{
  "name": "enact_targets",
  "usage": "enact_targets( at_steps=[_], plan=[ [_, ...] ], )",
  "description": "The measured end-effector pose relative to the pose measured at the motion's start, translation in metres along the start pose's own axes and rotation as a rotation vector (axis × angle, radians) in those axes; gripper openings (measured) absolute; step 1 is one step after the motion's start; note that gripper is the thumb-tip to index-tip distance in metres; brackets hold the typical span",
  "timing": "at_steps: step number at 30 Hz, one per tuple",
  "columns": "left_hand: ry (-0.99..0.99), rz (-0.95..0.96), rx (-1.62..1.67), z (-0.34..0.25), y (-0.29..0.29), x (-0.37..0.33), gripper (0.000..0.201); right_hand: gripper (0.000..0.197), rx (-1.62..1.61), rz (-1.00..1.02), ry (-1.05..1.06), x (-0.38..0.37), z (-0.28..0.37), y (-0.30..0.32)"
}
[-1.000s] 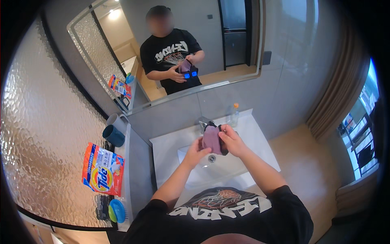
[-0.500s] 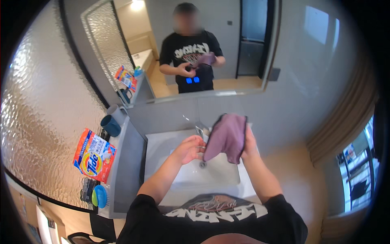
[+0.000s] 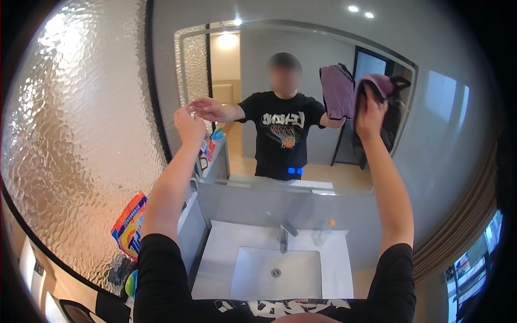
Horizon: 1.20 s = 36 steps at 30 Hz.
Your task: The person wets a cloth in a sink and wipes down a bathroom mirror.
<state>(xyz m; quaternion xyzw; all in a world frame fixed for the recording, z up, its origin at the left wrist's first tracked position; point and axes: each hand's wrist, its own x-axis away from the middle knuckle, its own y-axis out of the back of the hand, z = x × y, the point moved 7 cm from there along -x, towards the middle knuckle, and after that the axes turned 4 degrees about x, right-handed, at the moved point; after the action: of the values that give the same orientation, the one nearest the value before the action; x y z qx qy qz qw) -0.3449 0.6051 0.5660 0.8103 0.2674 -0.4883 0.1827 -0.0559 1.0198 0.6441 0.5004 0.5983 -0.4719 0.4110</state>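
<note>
My right hand (image 3: 371, 113), raised in front of the right side of the mirror, grips a purple cloth (image 3: 377, 83) with black edging. Part of the cloth is bunched over my fingers, and a dark section hangs beside the hand. Its reflection shows the purple face spread out. My left hand (image 3: 190, 126) is up by the mirror's left edge with nothing in it. Its fingers are bent and partly overlap their reflection, where they look loosely apart. Whether it touches the glass, I cannot tell. The wide mirror (image 3: 318, 145) reflects my body and both arms.
Below are a white sink (image 3: 253, 274), a metal faucet (image 3: 284, 239) and a clear bottle with an orange top (image 3: 323, 234). An orange detergent bag (image 3: 128, 229) stands on the left ledge, near a blue-green brush (image 3: 131, 282). Textured glass (image 3: 81, 134) borders the left; a brown curtain (image 3: 458, 215) hangs right.
Both hands have risen from above the sink to mirror height and spread apart. The purple cloth went up and right with my right hand. The view has tilted upward.
</note>
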Motion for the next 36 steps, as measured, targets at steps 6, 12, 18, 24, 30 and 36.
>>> enact_targets(
  at_steps=[6,12,18,24,30,36],
  plan=[
    [-0.404,-0.025,-0.035,-0.025,-0.022,0.015,0.049,0.027,-0.039,0.427,0.025,-0.077,0.136,-0.19],
    [-0.395,0.047,0.003,-0.035,-0.034,0.038,0.06,0.034,-0.23,0.681,0.281,-0.116,0.287,-0.316],
    [-0.456,0.002,0.003,-0.043,-0.024,0.044,0.065,0.042,-0.124,0.24,0.305,-0.131,0.274,-0.305],
    [-0.445,-0.05,-0.02,-0.016,0.006,0.033,0.063,0.026,0.429,0.295,0.252,-0.155,0.132,-0.225],
    [-0.422,-0.116,0.016,-0.014,0.02,0.009,0.049,0.061,0.627,-0.063,-0.078,-0.122,-0.038,-0.106],
    [-0.358,-0.118,-0.02,-0.019,0.013,0.011,0.058,0.048,0.561,0.516,-0.021,-0.157,0.109,-0.182]
  ],
)
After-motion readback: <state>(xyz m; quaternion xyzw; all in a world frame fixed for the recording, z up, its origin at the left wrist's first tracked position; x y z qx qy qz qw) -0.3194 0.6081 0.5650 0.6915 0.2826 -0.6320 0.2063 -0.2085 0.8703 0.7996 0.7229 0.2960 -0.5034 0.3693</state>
